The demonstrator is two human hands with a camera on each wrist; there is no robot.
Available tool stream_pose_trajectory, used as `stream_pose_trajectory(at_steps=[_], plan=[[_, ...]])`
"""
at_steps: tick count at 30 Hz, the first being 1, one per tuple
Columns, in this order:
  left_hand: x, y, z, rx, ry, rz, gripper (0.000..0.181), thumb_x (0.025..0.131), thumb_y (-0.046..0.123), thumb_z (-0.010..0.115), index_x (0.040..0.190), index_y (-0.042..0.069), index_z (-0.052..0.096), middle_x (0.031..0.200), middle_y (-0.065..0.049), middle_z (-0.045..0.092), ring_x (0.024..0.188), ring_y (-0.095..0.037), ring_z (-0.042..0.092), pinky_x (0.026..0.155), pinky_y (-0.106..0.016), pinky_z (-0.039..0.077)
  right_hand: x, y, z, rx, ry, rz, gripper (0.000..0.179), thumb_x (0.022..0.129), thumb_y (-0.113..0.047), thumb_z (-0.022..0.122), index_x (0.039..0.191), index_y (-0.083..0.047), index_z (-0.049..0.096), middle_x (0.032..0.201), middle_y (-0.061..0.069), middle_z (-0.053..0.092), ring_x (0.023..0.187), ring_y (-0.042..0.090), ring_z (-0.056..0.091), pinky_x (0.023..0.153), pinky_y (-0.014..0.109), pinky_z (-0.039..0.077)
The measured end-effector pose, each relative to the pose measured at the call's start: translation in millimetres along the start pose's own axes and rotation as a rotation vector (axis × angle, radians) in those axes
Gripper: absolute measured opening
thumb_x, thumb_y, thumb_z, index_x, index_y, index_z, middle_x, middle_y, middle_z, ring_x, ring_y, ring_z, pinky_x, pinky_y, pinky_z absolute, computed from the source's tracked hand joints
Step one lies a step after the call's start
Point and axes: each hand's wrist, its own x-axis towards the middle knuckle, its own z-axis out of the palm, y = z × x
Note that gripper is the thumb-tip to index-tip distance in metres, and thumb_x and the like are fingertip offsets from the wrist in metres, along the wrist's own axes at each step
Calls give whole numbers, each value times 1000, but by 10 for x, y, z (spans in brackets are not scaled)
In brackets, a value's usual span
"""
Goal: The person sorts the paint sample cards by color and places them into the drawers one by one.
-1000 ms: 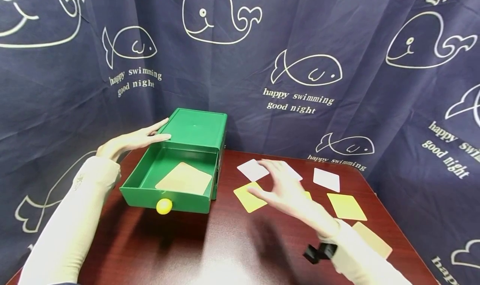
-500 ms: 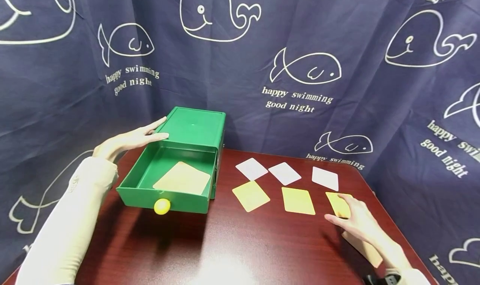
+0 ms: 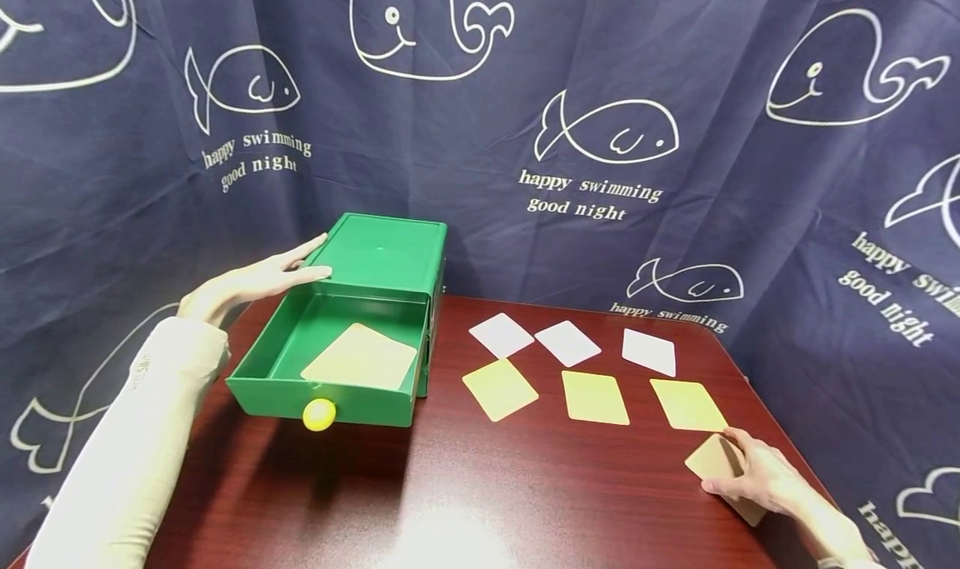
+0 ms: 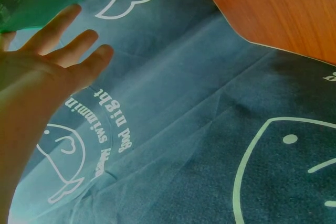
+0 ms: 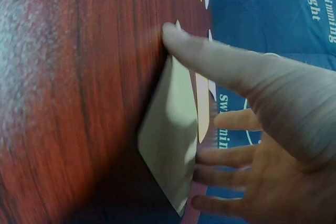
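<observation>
A green drawer box [image 3: 386, 252] stands at the left of the table, its drawer [image 3: 300, 323] pulled out and a yellow knob [image 3: 318, 414] on the front. Inside the drawer lies a beige card [image 3: 360, 356]. My left hand [image 3: 255, 282] rests against the box's left top edge, fingers spread and fairly straight, as the left wrist view also shows. At the right, my right hand [image 3: 757, 473] spans another beige card [image 5: 170, 129], thumb at one edge and fingertips at the opposite edge. That card is close over the tabletop, and the hand partly hides it in the head view.
Three white cards, one of them a white card [image 3: 567, 343], lie in a back row on the dark red table [image 3: 510, 486]. Before them is a row of three yellow cards, including a yellow card [image 3: 596, 397]. A blue printed curtain [image 3: 480, 152] encloses the table's back and sides.
My right hand has moved right and toward the near side, from above the left cards to the beige card, and now grips its edges. My left hand keeps its place on the box.
</observation>
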Motion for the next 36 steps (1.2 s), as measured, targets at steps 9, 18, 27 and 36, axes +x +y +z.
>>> stream_pose_trajectory(at_steps=[9,18,27,36], plan=[[-4,8,3,7,1,3,76,98,49,48,155,36,-2,162,-18,8,148,-36,13,117,-61,14,-3,-27,-24,-11,14,6,96,57,-43,89,126,11,48,104,31,63,90,38,62,72,47,51],[2,14,19,32,1,11,77,98,49,48,156,34,0,163,-15,8,147,-38,15,117,-61,15,55,-380,-228,21,85,-108,95,56,-38,91,126,11,50,101,30,65,88,37,63,68,40,50],[-9,-11,1,27,4,16,78,98,48,48,156,32,-2,162,-15,8,146,-38,17,117,-60,16,367,-1104,-520,98,116,-270,87,57,-36,91,126,2,55,98,15,70,84,24,63,67,31,48],[-3,28,-25,56,19,22,77,98,49,48,156,33,-1,163,-13,6,147,-41,14,118,-60,13,703,-1727,-687,191,63,-431,87,63,-34,90,132,2,51,122,19,64,110,34,62,87,48,52]])
